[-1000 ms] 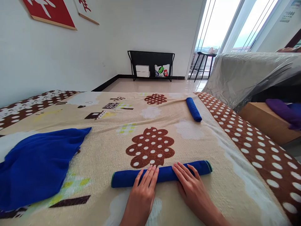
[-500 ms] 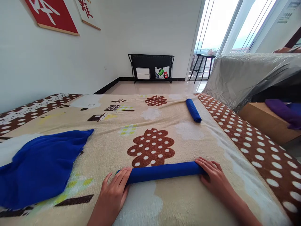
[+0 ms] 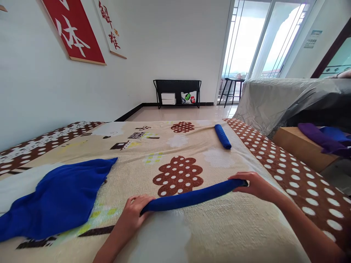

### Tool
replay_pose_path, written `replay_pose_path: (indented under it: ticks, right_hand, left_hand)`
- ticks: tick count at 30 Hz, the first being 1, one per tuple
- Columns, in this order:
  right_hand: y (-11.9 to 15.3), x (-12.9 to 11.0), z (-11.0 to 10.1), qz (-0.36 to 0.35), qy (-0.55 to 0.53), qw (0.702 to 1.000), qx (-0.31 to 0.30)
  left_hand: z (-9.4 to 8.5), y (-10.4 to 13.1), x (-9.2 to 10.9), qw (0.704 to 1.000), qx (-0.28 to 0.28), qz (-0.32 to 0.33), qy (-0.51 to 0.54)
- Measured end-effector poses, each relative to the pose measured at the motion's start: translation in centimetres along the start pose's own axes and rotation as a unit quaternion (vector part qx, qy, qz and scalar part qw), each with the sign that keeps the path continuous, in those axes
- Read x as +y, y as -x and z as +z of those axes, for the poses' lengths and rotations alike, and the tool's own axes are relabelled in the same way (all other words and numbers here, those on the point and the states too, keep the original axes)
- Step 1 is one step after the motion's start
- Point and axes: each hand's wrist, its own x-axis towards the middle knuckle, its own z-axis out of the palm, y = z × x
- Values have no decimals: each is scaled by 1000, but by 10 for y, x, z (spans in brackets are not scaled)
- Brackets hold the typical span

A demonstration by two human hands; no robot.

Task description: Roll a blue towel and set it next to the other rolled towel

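A long rolled blue cloth [image 3: 189, 199] lies across the near part of the patterned blanket [image 3: 233, 226]. My left hand [image 3: 138, 208] wraps over its left end, near the blanket. At the other end, my right hand [image 3: 253, 185] pinches the roll between thumb and fingers and holds that end raised, so the roll slants up to the right. Farther off on the right lies a shorter blue roll [image 3: 222, 137]. Spread loosely on the left is an unrolled blue cloth [image 3: 65, 197], apart from my left hand.
A cardboard box [image 3: 301, 146] with purple cloth [image 3: 323, 137] on it stands right of the bed. Behind it is furniture under a plastic cover [image 3: 263, 95]. A black rack [image 3: 177, 87] stands at the far wall, a stool [image 3: 233, 87] by the window.
My right hand has lifted the right end of the rolled cloth off the blanket. My left hand stays on the left end. The camera view has tilted upward slightly.
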Motion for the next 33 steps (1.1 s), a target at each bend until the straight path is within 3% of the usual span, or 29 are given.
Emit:
replay_pose_path:
  ticks: [4, 6, 8, 12, 15, 18, 24, 27, 30, 33]
  right_hand:
    - [-20, -62, -84, -69, 40, 995, 66]
    - [-30, -103, -124, -112, 66, 987, 90]
    - [-39, -146, -155, -158, 65, 982, 77]
    - [-44, -226, -182, -214, 111, 970, 42]
    - [-43, -264, -182, -252, 178, 951, 3]
    - [-42, -278, -182, -260, 175, 950, 11]
    - [-33, -284, -186, -228, 151, 957, 93]
    - [-32, -292, -181, -229, 252, 933, 117]
    - [-45, -293, -178, -215, 374, 899, 74]
    - [-64, -282, -184, -226, 389, 890, 69]
  left_hand:
    - [7, 8, 33, 994, 27, -66, 81]
    - [13, 10, 62, 986, 20, -101, 132]
    - [21, 8, 97, 974, -11, -128, 188]
    - [41, -1, 157, 951, -76, -143, 264]
    - [51, -7, 180, 944, -92, -116, 295]
    - [55, -6, 187, 938, -72, -112, 321]
    - [46, -11, 185, 947, -51, -96, 304]
    - [43, -21, 185, 955, -65, -73, 281]
    - [47, -27, 184, 953, -70, -71, 285]
    - [50, -28, 183, 957, -61, -75, 274]
